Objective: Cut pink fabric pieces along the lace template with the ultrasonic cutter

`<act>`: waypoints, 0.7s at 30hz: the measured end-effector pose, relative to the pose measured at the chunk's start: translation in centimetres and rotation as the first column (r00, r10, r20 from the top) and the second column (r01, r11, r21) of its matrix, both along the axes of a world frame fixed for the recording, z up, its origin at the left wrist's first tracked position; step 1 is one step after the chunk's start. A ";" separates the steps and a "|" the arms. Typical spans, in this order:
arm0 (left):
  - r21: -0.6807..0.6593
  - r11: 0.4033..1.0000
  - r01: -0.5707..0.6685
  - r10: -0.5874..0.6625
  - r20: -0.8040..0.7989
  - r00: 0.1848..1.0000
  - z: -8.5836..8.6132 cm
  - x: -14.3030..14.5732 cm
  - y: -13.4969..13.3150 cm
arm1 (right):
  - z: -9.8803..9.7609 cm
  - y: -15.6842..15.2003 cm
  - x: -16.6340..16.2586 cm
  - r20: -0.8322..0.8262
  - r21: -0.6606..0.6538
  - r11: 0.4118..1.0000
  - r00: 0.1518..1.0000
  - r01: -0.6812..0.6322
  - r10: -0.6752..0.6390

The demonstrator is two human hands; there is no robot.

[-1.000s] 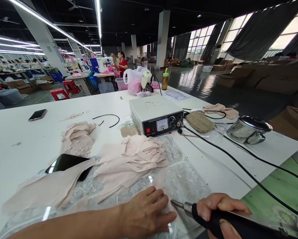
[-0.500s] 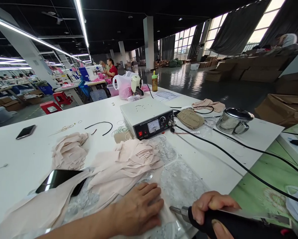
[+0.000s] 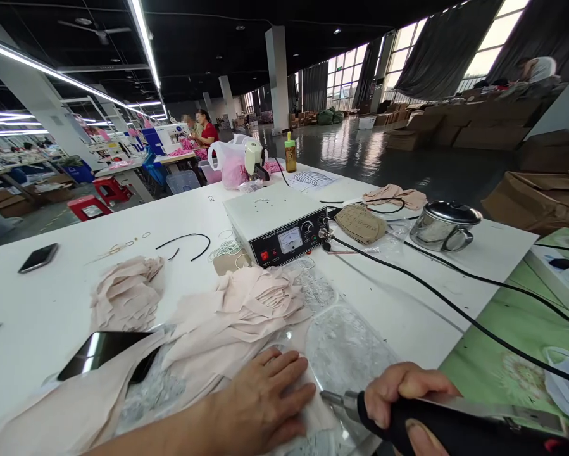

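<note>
My left hand (image 3: 265, 399) lies flat with its fingers stretched out, pressing on pale pink fabric (image 3: 319, 405) at the front of the table. To its right, my right hand (image 3: 402, 405) is wrapped round a black handheld ultrasonic tool (image 3: 436, 421). The tool's metal tip points left, at the right edge of the fabric under my left hand. Clear plastic sheeting (image 3: 355, 348) lies beneath the cloth. Just beyond my left hand, overlapping pink fabric pieces (image 3: 260, 297) are heaped. Another pile of fabric (image 3: 127, 291) lies farther left.
Behind the heap stands an ultrasonic generator box (image 3: 275, 221) with a dial. A black cable (image 3: 398, 269) crosses the table's right side near a steel mug (image 3: 445, 225). A dark phone (image 3: 104, 354) lies partly under fabric; a second phone (image 3: 38, 258) lies far left.
The camera view has shifted slightly. My left hand still presses on the fabric, its fingers a little more extended, and the tool in my right hand has barely moved.
</note>
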State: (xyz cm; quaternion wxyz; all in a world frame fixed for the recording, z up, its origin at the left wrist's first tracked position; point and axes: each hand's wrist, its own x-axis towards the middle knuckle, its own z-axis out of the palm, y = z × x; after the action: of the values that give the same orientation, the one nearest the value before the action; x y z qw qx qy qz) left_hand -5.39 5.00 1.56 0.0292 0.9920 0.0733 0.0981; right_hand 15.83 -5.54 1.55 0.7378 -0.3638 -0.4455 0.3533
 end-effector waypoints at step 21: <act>-0.003 1.000 0.006 -0.006 0.030 1.000 -0.6 -0.1 0.2 | -0.3 2.8 -0.8 0.045 0.032 0.998 0.998 0.053 -0.054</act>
State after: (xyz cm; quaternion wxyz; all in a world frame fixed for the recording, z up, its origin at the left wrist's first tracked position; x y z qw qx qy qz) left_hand -5.50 5.24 0.98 0.0320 0.9906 0.0703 0.1128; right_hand 14.99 -2.78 1.26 0.7422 -0.3719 -0.4577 0.3182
